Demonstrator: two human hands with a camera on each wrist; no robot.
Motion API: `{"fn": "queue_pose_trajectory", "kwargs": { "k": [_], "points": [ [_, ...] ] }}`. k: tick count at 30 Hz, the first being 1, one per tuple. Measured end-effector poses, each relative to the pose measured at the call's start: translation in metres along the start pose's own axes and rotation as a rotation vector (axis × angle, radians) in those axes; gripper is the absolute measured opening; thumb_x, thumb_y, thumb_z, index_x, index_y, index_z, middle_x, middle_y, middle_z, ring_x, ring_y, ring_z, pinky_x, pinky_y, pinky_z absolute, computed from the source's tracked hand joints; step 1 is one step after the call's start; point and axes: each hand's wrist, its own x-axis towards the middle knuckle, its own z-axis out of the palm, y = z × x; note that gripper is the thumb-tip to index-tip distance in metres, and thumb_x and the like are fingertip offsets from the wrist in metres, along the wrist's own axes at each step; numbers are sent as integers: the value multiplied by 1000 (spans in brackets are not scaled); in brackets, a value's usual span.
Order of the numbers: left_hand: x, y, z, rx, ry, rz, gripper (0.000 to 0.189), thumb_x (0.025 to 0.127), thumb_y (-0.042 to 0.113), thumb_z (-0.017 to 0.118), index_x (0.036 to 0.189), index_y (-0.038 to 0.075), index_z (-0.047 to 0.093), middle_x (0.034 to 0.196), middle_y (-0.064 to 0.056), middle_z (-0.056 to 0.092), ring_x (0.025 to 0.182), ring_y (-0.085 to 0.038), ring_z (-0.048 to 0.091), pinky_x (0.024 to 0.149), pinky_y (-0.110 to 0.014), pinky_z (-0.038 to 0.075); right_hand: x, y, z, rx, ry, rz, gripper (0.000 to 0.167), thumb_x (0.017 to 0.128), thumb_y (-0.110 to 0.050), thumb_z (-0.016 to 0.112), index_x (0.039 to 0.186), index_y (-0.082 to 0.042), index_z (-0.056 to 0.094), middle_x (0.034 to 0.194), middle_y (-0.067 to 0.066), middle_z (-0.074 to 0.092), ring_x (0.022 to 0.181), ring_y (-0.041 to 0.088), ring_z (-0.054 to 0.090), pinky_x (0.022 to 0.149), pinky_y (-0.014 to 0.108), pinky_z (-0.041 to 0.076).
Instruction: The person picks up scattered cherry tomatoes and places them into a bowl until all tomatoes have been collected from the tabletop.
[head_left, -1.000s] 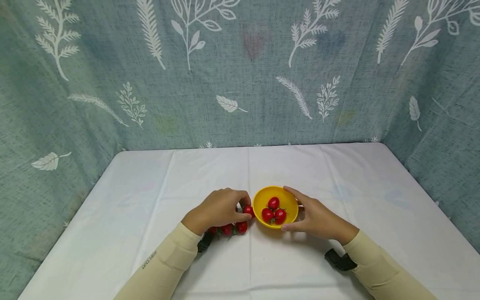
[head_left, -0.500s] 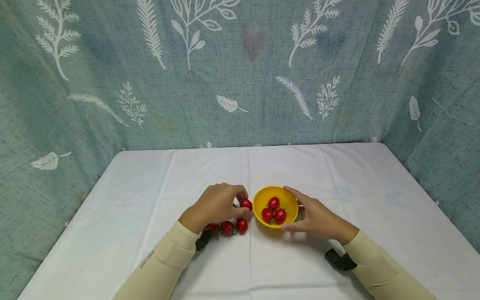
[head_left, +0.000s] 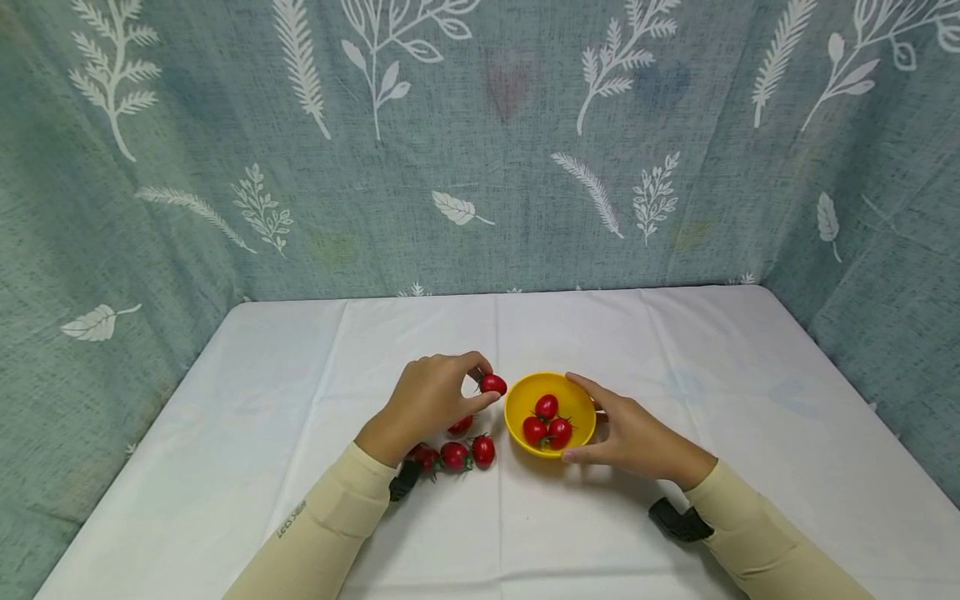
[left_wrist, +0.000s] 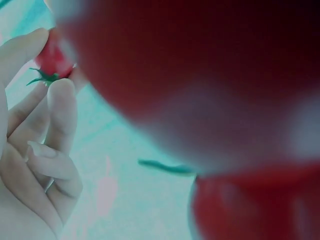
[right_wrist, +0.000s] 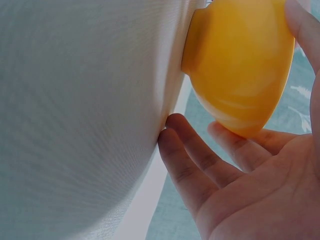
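My left hand pinches a cherry tomato between thumb and fingers, lifted just left of the yellow bowl. In the left wrist view the same tomato shows its green calyx near the fingertips. My right hand holds the bowl from the right, thumb at the near side and a finger at the far rim. Three tomatoes lie inside. From the right wrist, the bowl's outer wall sits between thumb and fingers, with other fingertips touching the cloth.
Several loose tomatoes lie on the white cloth below my left hand, one partly hidden by it. Large blurred tomatoes fill much of the left wrist view. A patterned green curtain stands behind the table.
My left hand has picked up a tomato beside the bowl and raised it away, up and slightly left, uncovering the tomatoes underneath. The right hand and bowl have stayed in place.
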Motion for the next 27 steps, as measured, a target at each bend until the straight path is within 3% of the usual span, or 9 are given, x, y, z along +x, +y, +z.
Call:
{"fn": "queue_pose_trajectory", "kwargs": {
  "k": [5, 11, 18, 22, 27],
  "points": [
    [0, 5, -1, -7, 55, 30, 33, 84, 44, 79, 106, 21, 70, 95, 8, 77, 54, -5, 47, 56, -22, 43, 0, 0, 0, -6, 3, -3, 103, 77, -44, 85, 157, -9, 28, 155, 12, 45, 130, 35, 56, 108, 54, 43],
    [-2, 12, -2, -27, 72, 107, 31, 86, 42, 78, 107, 21, 70, 97, 10, 77, 48, -4, 40, 51, -19, 39, 0, 1, 0, -19, 6, -15, 103, 78, -44, 84, 157, -9, 29, 153, 12, 46, 129, 33, 56, 108, 55, 43],
    [-4, 17, 1, -85, 44, 137, 29, 85, 39, 79, 106, 21, 71, 97, 10, 76, 71, -8, 65, 64, -22, 50, -1, 0, 0, -15, 1, -25, 102, 79, -43, 84, 157, -10, 29, 152, 12, 48, 130, 31, 55, 111, 57, 39],
    [-4, 18, 2, -96, 39, 157, 28, 85, 37, 80, 105, 20, 71, 95, 10, 75, 79, -11, 69, 67, -24, 52, -1, -1, 0, -17, -2, -27, 103, 78, -45, 84, 157, -9, 29, 152, 12, 48, 132, 31, 54, 113, 57, 37],
    [-4, 19, 4, -150, 13, 157, 28, 85, 38, 80, 105, 21, 70, 96, 12, 74, 61, -4, 57, 59, -20, 47, 0, -1, 1, -27, 0, -34, 105, 77, -49, 84, 157, -9, 29, 155, 13, 44, 137, 31, 50, 114, 55, 36]
  ]
}}
